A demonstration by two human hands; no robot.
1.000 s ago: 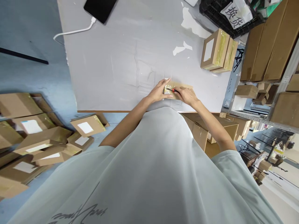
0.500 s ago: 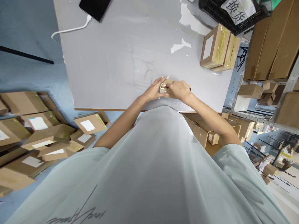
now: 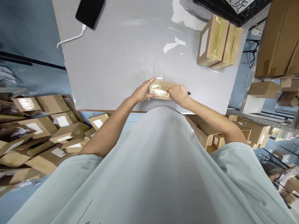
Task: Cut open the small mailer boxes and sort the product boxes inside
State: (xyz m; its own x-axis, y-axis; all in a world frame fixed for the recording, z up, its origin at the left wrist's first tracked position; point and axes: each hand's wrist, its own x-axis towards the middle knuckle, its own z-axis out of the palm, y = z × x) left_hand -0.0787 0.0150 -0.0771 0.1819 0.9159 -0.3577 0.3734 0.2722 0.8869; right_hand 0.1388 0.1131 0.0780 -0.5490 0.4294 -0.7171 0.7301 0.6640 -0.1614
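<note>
A small cardboard box [image 3: 160, 91] with shiny tape along its top lies at the near edge of the table, in front of my body. My left hand [image 3: 141, 91] grips its left end, thumb on the near side and fingers on the far side. In my right fist, over the box's right part, is a utility knife [image 3: 189, 93]; its black end sticks out to the right and a bit of red shows at the finger side. My right hand [image 3: 178, 94] covers most of the handle. The blade is too small to make out clearly.
Two taped boxes [image 3: 213, 40] stand at the table's right, below a black crate [image 3: 219, 11]. A black phone [image 3: 90, 13] with a white cable [image 3: 71, 39] lies far left. Many opened cartons [image 3: 44, 130] pile on the floor at left; shelves with cartons [image 3: 263, 89] are at right.
My right hand with the knife has drawn back from my left hand, showing more of the taped box top. My left hand stays at the box's left end; the camera view has shifted.
</note>
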